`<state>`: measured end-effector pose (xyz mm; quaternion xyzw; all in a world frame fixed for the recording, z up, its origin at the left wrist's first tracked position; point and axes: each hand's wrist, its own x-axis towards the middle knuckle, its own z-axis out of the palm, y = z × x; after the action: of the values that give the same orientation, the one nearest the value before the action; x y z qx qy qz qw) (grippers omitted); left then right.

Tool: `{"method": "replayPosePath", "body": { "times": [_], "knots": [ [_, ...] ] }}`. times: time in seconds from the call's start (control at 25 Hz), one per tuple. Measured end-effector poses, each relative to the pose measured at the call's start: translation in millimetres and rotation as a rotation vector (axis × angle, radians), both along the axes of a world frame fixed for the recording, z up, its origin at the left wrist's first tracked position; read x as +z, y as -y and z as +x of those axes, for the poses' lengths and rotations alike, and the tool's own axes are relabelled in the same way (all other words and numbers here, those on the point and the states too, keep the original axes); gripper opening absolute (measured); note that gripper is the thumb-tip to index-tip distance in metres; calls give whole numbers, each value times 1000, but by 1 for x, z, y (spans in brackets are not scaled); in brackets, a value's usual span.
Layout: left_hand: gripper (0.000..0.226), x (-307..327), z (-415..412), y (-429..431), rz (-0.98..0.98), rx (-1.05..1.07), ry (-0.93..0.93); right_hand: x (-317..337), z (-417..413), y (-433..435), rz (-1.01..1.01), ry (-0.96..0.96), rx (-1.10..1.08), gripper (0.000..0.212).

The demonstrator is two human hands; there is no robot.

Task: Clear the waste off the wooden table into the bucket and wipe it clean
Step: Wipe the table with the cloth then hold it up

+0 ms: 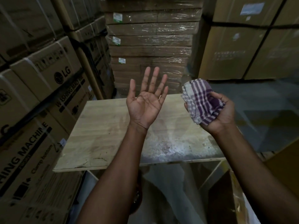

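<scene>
The wooden table [100, 126] lies below me, its pale top bearing a whitish dusty smear near the front right edge and a few dark specks. My left hand [145, 102] is raised above the table, palm up, fingers spread, holding nothing. My right hand [221, 113] is held up to the right, fingers curled around a bunched purple-and-white checked cloth [200, 101]. A dark rounded shape under the table's front edge, beside my left forearm, may be the bucket [137, 198]; most of it is hidden.
Stacked cardboard washing-machine boxes [40, 97] wall the left side. A shrink-wrapped pallet of flat cartons [150, 46] stands behind the table. More large boxes [250, 46] rise at the back right. An open cardboard box [226, 199] sits at the lower right.
</scene>
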<state>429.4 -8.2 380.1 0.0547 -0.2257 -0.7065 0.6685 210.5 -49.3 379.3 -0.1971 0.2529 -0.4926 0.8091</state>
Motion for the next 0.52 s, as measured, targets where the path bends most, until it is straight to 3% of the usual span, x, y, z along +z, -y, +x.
{"method": "replayPosePath", "body": {
  "times": [0.2,0.36,0.52],
  "knots": [
    [61,11,-7,-1,-66,-11,-12,-7,-6,-5,26,120,27,56],
    [61,14,-13,1,-62,29,24,-12,-13,-10,65,323,77,55],
    [62,12,-37,13,-38,58,84,-12,-35,0,33,471,167,65]
  ]
}}
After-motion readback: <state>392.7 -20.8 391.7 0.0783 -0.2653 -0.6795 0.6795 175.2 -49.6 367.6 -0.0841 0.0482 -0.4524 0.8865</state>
